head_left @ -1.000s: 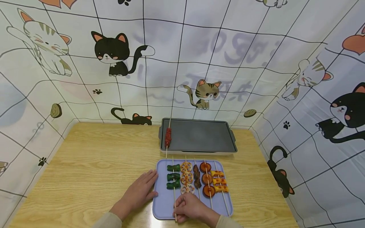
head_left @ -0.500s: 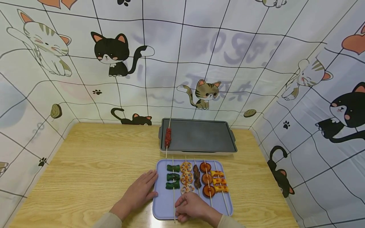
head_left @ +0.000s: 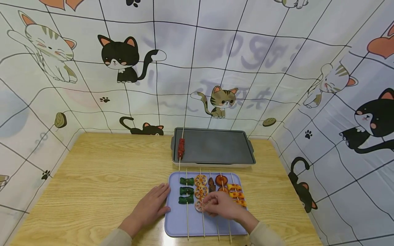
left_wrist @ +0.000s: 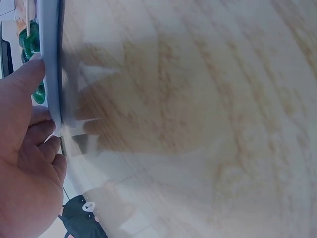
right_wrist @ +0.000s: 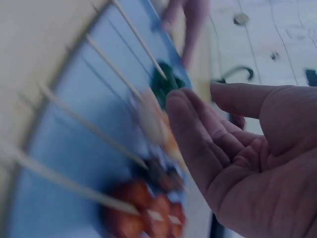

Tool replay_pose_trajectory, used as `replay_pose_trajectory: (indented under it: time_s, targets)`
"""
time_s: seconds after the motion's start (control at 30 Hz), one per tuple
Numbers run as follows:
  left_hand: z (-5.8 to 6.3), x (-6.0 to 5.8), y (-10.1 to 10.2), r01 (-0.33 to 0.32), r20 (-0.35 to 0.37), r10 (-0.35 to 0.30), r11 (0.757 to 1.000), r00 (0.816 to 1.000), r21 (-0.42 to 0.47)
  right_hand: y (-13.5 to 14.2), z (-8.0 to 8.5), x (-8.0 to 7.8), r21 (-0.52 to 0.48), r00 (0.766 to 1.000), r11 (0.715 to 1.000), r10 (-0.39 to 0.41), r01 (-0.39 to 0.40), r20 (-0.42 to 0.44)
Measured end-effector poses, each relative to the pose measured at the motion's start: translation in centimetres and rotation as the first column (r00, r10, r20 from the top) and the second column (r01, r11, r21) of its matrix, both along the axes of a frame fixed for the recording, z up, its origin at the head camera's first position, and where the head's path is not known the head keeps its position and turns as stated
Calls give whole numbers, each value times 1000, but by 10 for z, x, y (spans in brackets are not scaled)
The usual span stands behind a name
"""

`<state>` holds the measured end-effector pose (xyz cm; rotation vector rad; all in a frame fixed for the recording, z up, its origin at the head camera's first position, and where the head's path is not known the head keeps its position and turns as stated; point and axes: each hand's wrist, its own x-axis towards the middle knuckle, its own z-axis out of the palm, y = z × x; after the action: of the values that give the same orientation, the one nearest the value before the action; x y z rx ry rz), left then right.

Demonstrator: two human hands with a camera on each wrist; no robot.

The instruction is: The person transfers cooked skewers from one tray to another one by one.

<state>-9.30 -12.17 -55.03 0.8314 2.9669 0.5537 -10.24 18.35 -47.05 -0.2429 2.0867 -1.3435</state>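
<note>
My left hand lies at the left edge of the lilac tray, fingers touching its rim. Above the lower part of the lotus root skewer is my right hand; in the right wrist view a gap shows between thumb and fingers, with nothing held. On the tray's left lies the green pepper skewer. To the right are a brown meat skewer, a skewer of round reddish-brown slices and a yellow skewer. My right hand partly covers these in the head view.
Behind the tray stands a dark grey griddle with a red meat skewer along its left side. Both rest on a wooden table. A cat-patterned curtain encloses the back and sides.
My right hand has let go of the green pepper skewer's stick and moved up and to the right over the tray. The pepper skewer shifted slightly left earlier. My left hand has stayed still.
</note>
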Motion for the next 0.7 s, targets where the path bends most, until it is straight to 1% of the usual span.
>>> replay_pose_trajectory:
  time_s: [0.07, 0.1, 0.13, 0.2, 0.3, 0.33, 0.37, 0.43, 0.47, 0.5, 0.53, 0.57, 0.63, 0.7]
  targets:
    - [1, -1, 0, -6, 21, 6, 1000, 1000, -8, 11, 6, -7, 79, 994, 997, 32, -24, -103]
    - [1, -1, 0, -9, 27, 9, 1000, 1000, -5, 17, 8, -11, 123, 986, 992, 48, -28, -159]
    - [2, -1, 0, -11, 31, 11, 1000, 999, -3, 23, 10, -14, 172, 974, 985, 65, -28, -216]
    - [2, -2, 1, -17, 25, 17, 1000, 1000, 12, 33, 13, -19, 275, 943, 961, 99, -8, -318]
    - [2, -4, 3, -20, -32, 22, 998, 999, 55, 47, 16, -25, 408, 894, 911, 141, 50, -425]
    - [2, -5, 3, -20, -62, 25, 998, 998, 67, 52, 17, -26, 453, 879, 889, 161, 69, -449]
    - [2, -6, 4, -26, -88, 33, 996, 996, 81, 56, 17, -27, 501, 859, 862, 192, 84, -475]
    - [4, -9, 6, -46, -123, 60, 993, 991, 113, 65, 17, -29, 582, 823, 807, 258, 104, -505]
    - [5, -10, 7, -64, -125, 80, 990, 989, 128, 70, 17, -30, 620, 805, 777, 297, 108, -513]
    - [6, -12, 8, -85, -116, 102, 986, 988, 145, 74, 16, -31, 651, 789, 752, 334, 107, -515]
    - [8, -13, 10, -106, -107, 125, 980, 986, 169, 79, 16, -31, 676, 779, 730, 364, 102, -511]
    - [11, -15, 11, -135, -78, 152, 971, 985, 196, 84, 15, -31, 697, 769, 710, 392, 95, -505]
    - [17, -18, 14, -193, -10, 202, 949, 979, 250, 93, 13, -31, 723, 771, 686, 419, 76, -479]
    - [25, -21, 17, -263, 99, 245, 917, 965, 299, 101, 11, -30, 735, 780, 676, 434, 48, -451]
